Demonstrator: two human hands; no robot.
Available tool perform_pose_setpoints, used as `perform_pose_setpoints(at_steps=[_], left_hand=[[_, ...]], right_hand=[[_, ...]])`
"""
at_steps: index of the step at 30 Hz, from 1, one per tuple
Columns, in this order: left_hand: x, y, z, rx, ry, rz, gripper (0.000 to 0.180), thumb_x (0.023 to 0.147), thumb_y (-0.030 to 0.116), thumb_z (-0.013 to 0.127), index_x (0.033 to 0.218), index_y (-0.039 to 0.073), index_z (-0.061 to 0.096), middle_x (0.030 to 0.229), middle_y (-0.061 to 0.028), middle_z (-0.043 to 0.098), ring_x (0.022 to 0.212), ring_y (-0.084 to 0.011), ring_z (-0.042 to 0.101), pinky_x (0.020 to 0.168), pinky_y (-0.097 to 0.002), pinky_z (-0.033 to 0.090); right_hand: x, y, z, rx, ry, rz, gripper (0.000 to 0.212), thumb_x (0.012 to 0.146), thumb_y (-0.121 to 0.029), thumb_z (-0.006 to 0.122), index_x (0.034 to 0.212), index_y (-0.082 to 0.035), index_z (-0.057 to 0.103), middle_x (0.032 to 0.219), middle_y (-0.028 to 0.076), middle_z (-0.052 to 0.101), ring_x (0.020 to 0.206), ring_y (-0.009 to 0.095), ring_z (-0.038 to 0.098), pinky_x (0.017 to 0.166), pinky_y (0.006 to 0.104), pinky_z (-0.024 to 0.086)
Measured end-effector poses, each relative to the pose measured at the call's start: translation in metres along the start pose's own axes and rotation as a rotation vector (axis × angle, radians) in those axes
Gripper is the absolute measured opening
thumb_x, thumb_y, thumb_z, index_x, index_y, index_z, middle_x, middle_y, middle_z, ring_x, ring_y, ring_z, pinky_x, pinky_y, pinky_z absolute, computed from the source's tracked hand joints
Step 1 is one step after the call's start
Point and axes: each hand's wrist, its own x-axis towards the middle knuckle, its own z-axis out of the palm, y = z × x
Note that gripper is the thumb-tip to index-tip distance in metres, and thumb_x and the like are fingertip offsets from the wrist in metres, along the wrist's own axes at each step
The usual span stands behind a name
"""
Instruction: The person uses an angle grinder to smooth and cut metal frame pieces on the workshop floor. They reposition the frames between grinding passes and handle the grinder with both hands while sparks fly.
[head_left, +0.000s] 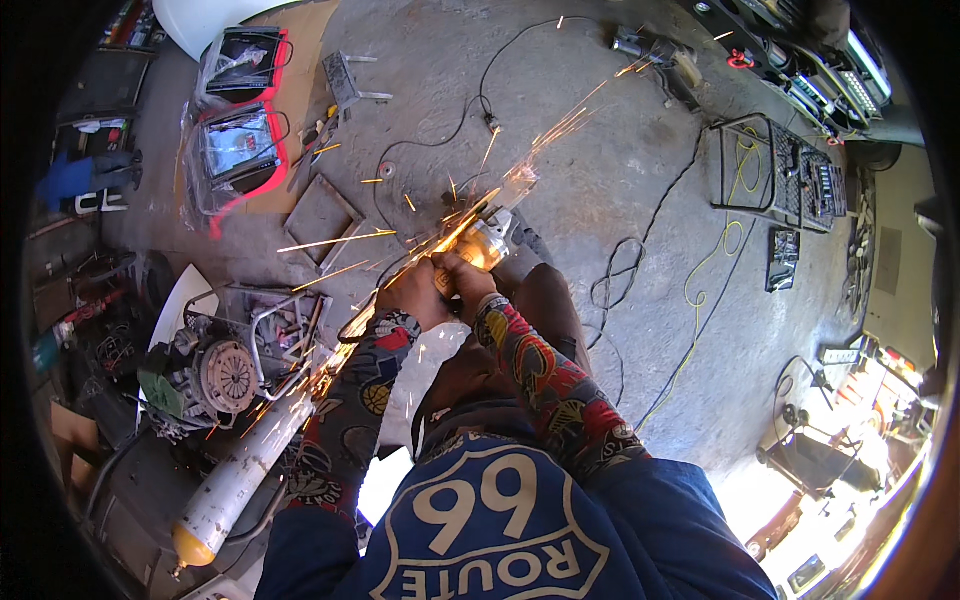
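Both my hands are closed together around an angle grinder [486,238] with a bright metal head, held low over the floor in front of me. My left hand [413,297] grips the rear of its body, and my right hand [464,279] wraps around it just to the right. Bright orange sparks [520,180] stream from the grinder to the far right and back past my left forearm. Glare and sparks hide the disc and whatever it touches. Patterned sleeves cover both my forearms.
A gas cylinder [245,465] with a yellow end lies at left, beside an engine part with a round clutch [228,377]. A square metal frame [322,222] and two red-edged wrapped panels [240,150] lie farther left. Cables [625,270] and a wire-mesh rack [775,170] are at right.
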Motion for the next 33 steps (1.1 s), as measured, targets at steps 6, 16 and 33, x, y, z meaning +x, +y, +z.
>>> perform_pose_setpoints(at_steps=[6, 16, 33], left_hand=[[0.007, 0.006, -0.008, 0.061, -0.064, -0.031, 0.074, 0.061, 0.042, 0.094, 0.118, 0.006, 0.062, 0.109, -0.0191, 0.074, 0.105, -0.0380, 0.072, 0.091, -0.0489, 0.058], [0.009, 0.006, -0.008, 0.083, -0.117, -0.053, 0.077, 0.062, 0.046, 0.093, 0.122, 0.008, 0.063, 0.110, -0.0193, 0.074, 0.106, -0.0379, 0.072, 0.091, -0.0474, 0.058], [0.014, 0.000, 0.003, 0.060, -0.038, -0.035, 0.078, 0.058, 0.039, 0.098, 0.121, 0.007, 0.063, 0.112, -0.0169, 0.074, 0.106, -0.0384, 0.071, 0.092, -0.0475, 0.058]], right_hand=[[0.012, -0.004, 0.000, -0.020, -0.004, 0.004, 0.064, 0.073, -0.037, 0.089, 0.124, -0.007, 0.065, 0.114, 0.010, 0.071, 0.098, 0.028, 0.071, 0.082, 0.0487, 0.060], [0.016, -0.003, -0.001, -0.017, -0.124, 0.050, 0.051, 0.076, -0.036, 0.084, 0.118, -0.015, 0.066, 0.108, 0.003, 0.070, 0.099, 0.024, 0.068, 0.085, 0.0496, 0.058], [0.017, -0.001, 0.000, -0.016, -0.016, -0.073, 0.061, 0.073, -0.035, 0.088, 0.124, -0.010, 0.064, 0.112, 0.008, 0.069, 0.098, 0.028, 0.068, 0.087, 0.0519, 0.058]])
